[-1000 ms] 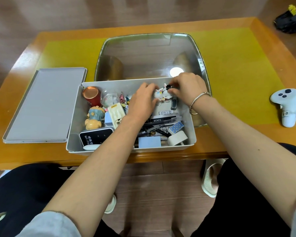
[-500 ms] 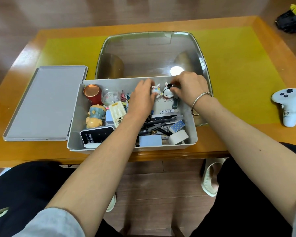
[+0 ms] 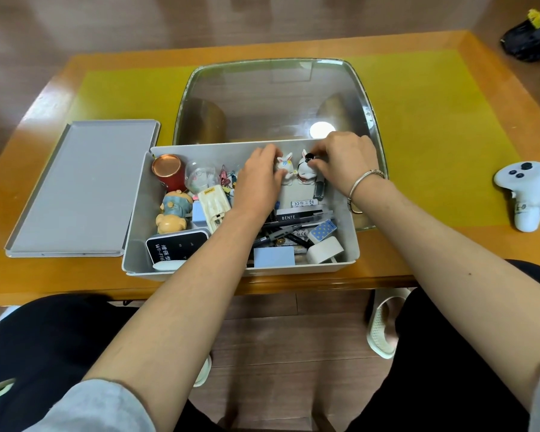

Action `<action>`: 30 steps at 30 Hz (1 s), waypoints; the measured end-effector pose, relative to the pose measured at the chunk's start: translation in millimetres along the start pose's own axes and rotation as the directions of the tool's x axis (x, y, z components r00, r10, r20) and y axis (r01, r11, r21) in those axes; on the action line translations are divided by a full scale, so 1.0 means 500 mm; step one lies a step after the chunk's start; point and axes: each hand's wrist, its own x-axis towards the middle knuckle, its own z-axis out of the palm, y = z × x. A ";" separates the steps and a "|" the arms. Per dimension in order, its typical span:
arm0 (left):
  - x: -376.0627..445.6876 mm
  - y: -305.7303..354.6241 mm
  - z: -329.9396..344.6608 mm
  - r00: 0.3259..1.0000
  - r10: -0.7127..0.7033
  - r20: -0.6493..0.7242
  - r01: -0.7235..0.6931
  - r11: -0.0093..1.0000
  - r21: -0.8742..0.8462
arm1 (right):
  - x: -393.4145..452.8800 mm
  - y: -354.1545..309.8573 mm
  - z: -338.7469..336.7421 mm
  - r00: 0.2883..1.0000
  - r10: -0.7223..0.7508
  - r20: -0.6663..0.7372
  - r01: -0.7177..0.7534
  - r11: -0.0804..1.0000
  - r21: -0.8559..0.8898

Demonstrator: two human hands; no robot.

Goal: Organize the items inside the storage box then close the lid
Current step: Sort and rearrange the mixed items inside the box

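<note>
An open grey storage box [image 3: 353, 241] sits at the table's near edge, full of small items. Its grey lid [image 3: 81, 188] lies flat on the table to the left. At the box's far wall stand two small white rabbit figurines. My left hand [image 3: 259, 179] holds the left rabbit [image 3: 286, 165] and my right hand [image 3: 346, 160] holds the right rabbit [image 3: 306, 173]. Inside the box are also a red cup [image 3: 169, 169], a pig figurine [image 3: 173, 213], a black Wi-Fi device [image 3: 175, 247], pens [image 3: 281, 232] and a blue pad [image 3: 273, 256].
A glass panel [image 3: 275, 101] is set into the wooden table [image 3: 449, 251] behind the box. A white game controller [image 3: 522, 194] lies at the right. A black object [image 3: 530, 42] sits on the floor at the far right.
Both hands have shifted slightly toward the box's far wall with the two rabbit figurines, which now stand upright side by side.
</note>
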 end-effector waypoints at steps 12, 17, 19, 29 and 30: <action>-0.024 0.011 -0.032 0.999 0.048 -0.019 -0.048 0.999 -0.003 | -0.027 0.036 -0.024 0.994 -0.107 -0.018 0.108 0.973 0.206; -0.056 0.010 -0.029 0.844 0.129 0.521 -0.162 0.987 0.018 | -0.056 0.049 -0.012 0.988 -0.138 0.063 0.107 0.928 0.356; -0.064 0.016 -0.019 0.767 0.070 0.638 -0.196 0.972 0.129 | -0.063 0.044 -0.007 0.990 -0.119 0.074 0.083 0.922 0.378; -0.099 -0.006 -0.033 0.732 0.222 0.644 -0.443 0.874 0.202 | -0.069 0.030 -0.003 0.992 -0.104 0.075 0.067 0.918 0.390; -0.100 -0.007 -0.037 0.727 0.231 0.647 -0.451 0.871 0.196 | -0.068 0.029 -0.003 0.993 -0.099 0.069 0.065 0.918 0.392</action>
